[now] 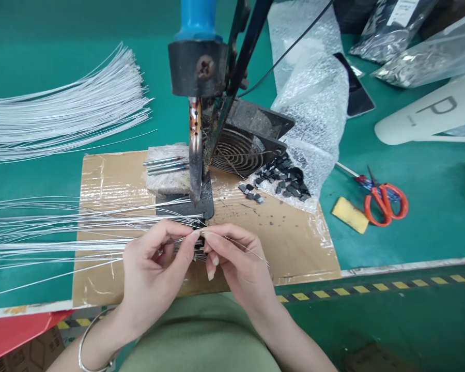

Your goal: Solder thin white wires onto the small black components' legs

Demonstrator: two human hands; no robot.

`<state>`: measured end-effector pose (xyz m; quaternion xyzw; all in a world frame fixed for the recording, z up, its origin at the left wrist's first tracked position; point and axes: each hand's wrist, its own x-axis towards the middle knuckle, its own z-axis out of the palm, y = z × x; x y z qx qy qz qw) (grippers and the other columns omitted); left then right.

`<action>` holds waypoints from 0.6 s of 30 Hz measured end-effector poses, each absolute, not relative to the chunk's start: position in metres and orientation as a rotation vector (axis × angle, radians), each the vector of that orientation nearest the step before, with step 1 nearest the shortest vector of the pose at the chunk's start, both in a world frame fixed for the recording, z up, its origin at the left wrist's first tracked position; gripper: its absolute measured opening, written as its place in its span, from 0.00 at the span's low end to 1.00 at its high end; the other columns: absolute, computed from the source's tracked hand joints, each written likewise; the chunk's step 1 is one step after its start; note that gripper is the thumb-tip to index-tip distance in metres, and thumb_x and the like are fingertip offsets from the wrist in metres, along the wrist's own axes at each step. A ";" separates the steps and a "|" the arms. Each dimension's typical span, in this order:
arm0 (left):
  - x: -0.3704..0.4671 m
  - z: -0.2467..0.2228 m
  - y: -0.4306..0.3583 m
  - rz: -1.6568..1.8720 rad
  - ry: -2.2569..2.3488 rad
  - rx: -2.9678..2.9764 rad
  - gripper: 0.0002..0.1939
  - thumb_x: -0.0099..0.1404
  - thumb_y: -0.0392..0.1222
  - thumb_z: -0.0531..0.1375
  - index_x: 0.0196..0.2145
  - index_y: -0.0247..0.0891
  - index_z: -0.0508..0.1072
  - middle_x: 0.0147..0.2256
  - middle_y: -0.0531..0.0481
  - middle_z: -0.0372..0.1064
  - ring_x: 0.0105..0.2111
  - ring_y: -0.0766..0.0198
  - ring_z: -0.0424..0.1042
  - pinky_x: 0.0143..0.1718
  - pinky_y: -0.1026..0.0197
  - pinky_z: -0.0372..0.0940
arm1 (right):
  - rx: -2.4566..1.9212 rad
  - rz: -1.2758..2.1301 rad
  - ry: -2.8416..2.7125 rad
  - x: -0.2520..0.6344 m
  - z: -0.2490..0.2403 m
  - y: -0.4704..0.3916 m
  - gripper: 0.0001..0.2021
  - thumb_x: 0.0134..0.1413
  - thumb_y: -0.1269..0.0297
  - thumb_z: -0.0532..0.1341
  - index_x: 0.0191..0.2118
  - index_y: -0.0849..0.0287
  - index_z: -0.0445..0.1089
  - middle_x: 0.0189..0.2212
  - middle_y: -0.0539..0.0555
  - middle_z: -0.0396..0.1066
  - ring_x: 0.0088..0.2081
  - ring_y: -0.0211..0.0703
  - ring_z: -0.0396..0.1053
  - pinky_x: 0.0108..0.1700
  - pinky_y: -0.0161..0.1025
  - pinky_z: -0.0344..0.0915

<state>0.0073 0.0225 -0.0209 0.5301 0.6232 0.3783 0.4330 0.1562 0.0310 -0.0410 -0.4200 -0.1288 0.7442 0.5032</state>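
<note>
My left hand (155,263) is closed in a pinch, and its fingertips meet those of my right hand (238,256) just below a soldering iron (196,150). Between the left fingertips is the end of a thin white wire, mostly hidden by the fingers. My right hand also pinches; a fine strand of wire (248,249) runs out over its fingers to the right. Small black parts show partly behind the fingertips. Many white wires (101,219) lie to the left, their ends reaching a black plate (184,205) under the iron's tip.
A thick bundle of white wires (81,108) lies at the back left. Behind the iron leans a black fan (240,150). Small black pieces (287,178) are heaped on bubble wrap (313,103). Orange-handled scissors (385,204) and a yellow sponge (350,214) lie right of the cardboard (298,243).
</note>
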 end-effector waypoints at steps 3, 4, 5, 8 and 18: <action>0.007 -0.022 0.023 0.952 1.545 1.327 0.05 0.70 0.39 0.66 0.35 0.41 0.79 0.28 0.52 0.75 0.26 0.68 0.69 0.27 0.65 0.61 | -1.030 1.799 -0.321 0.157 -0.042 0.030 0.05 0.49 0.62 0.76 0.31 0.56 0.85 0.21 0.48 0.75 0.18 0.32 0.67 0.19 0.30 0.71; 0.007 -0.022 0.023 0.954 1.542 1.331 0.05 0.70 0.38 0.65 0.35 0.41 0.79 0.28 0.53 0.75 0.26 0.68 0.69 0.27 0.65 0.61 | -1.036 1.800 -0.331 0.157 -0.042 0.030 0.05 0.49 0.61 0.76 0.31 0.56 0.85 0.21 0.48 0.75 0.18 0.32 0.67 0.19 0.31 0.71; 0.007 -0.022 0.023 0.955 1.539 1.336 0.04 0.70 0.38 0.65 0.35 0.41 0.79 0.28 0.53 0.75 0.26 0.68 0.69 0.27 0.66 0.61 | -1.041 1.801 -0.344 0.158 -0.043 0.030 0.05 0.49 0.61 0.76 0.31 0.56 0.85 0.21 0.48 0.75 0.18 0.33 0.67 0.19 0.31 0.71; 0.007 -0.022 0.023 0.952 1.537 1.354 0.04 0.70 0.37 0.66 0.35 0.41 0.79 0.28 0.53 0.75 0.26 0.68 0.69 0.26 0.66 0.60 | -1.056 1.792 -0.386 0.159 -0.044 0.029 0.06 0.50 0.60 0.76 0.31 0.56 0.85 0.21 0.48 0.75 0.17 0.33 0.68 0.19 0.31 0.70; 0.003 -0.018 0.025 0.877 1.564 1.430 0.03 0.69 0.39 0.66 0.35 0.42 0.80 0.30 0.51 0.79 0.26 0.66 0.73 0.25 0.64 0.61 | -1.045 1.892 -0.419 0.169 -0.042 0.036 0.05 0.49 0.61 0.76 0.29 0.56 0.84 0.20 0.48 0.75 0.17 0.33 0.67 0.18 0.31 0.69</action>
